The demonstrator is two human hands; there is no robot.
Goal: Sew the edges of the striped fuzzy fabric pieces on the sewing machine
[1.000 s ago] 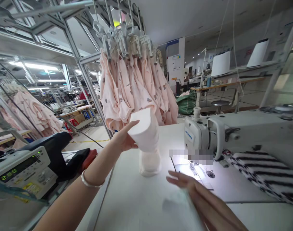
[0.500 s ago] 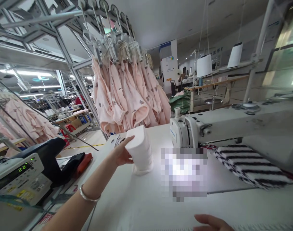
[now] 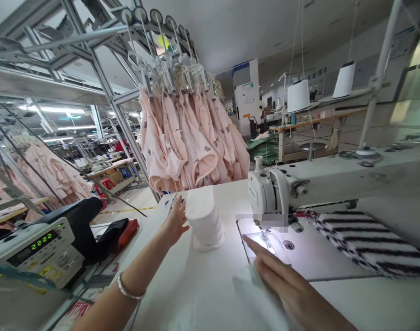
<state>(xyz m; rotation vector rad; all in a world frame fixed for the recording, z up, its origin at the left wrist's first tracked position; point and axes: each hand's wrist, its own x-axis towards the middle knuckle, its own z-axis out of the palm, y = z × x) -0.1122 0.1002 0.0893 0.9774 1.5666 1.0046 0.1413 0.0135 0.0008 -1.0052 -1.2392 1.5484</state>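
White fabric pieces, cut with a curved edge and piled into an upright stack [image 3: 204, 218], stood on a white sewing table [image 3: 223, 287], and the left hand [image 3: 175, 221] was no longer wrapped around them. A moment earlier it had held the stack; now it was open, with its fingers raised and spread just beside the pile's left side. I could not tell whether the fingertips still touched it. A silver bangle [image 3: 127, 287] circled that wrist.

The right hand [image 3: 282, 289] had come back into view at the lower right, its fingers extended and not clenched, lying over a loose white fabric piece [image 3: 254, 294] at the table's near edge. Its fingertips reached toward the lit needle plate [image 3: 263, 241] of an industrial sewing machine [image 3: 270, 193], part of which was hidden by a blurred patch.

The stack stood between the two hands, left of the machine and apart from it, its soft base flaring slightly onto the table. Black-and-white striped fabric [image 3: 365, 241] lay to the right under the machine's arm. Pale pink printed garments [image 3: 192, 142] hung from a rail beyond the table, and a digital control box [image 3: 40, 243] to the left showed 2222.
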